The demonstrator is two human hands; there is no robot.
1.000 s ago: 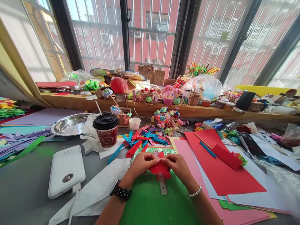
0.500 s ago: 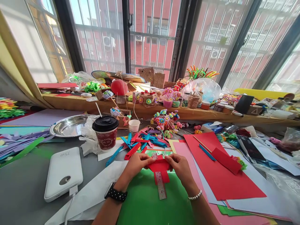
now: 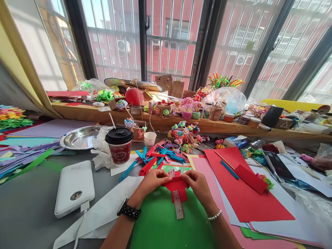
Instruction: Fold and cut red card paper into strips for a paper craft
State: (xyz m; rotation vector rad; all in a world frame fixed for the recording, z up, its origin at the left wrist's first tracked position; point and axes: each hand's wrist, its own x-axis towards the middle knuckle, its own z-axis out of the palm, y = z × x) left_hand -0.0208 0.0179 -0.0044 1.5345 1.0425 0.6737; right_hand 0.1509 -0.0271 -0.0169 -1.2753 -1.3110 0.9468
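Note:
Between my hands is a small piece of red paper, its upper edge bent over. My left hand pinches the left end of that edge. At the right end, my right hand pinches it between thumb and fingers. A clear patterned ruler lies upright in view, its middle covered by the paper and its two ends showing. Another bit of red paper lies under the ruler, below the held piece. All this is above a glossy green board. Just beyond my fingers, scissors are partly hidden.
Blue and red folded paper strips lie beyond my hands. A lidded coffee cup and a white power bank with a cable stand left. Large red paper covers other sheets at right. Crafts line the windowsill.
The view has shifted slightly, moving the surroundings a little rightward. My right fingertips have come slightly closer to the left ones along the red paper's edge. Both hands keep their pinch.

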